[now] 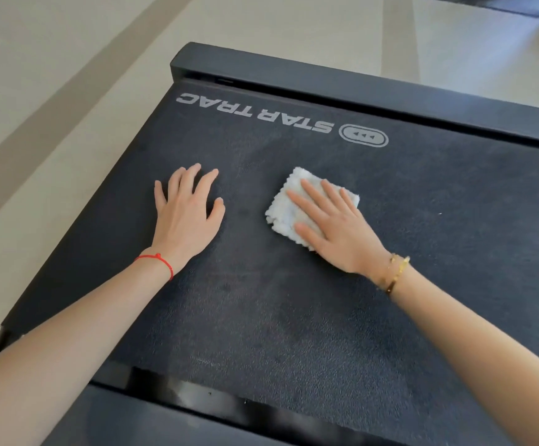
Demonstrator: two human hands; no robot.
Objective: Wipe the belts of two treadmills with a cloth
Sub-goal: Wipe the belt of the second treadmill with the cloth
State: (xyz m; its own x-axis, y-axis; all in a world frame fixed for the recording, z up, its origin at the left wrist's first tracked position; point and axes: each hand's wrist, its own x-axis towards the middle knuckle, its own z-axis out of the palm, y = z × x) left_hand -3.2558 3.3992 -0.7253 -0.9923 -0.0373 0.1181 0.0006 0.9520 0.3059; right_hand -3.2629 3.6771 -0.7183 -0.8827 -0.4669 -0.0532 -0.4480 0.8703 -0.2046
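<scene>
- The near side rail (197, 410) of the treadmill is lying closest to the camera, glossy and dark, with both forearms reaching over it onto the belt.
- The treadmill belt (277, 300), dark and pebbled, is filling most of the view, with the STAR TRAC logo (255, 112) printed upside down near its far edge.
- The white cloth (285, 204), folded and fluffy, is lying flat on the belt, right of centre and just below the logo.
- The right hand (335, 226) is pressing down on the cloth, its grip spread flat with straight fingers, pinching nothing.
- The left hand (187, 214) is resting on the bare belt beside the cloth, fingers spread and slightly bent, holding nothing; it seems to be bracing.
- Wiping this belt looks to be in hand; the next move probably calls for sliding the cloth across under steady pressure.
- A red string bracelet (158, 260) and a gold bracelet (397, 272) are sitting on the wrists; pale floor (52, 91) is lying beyond.
</scene>
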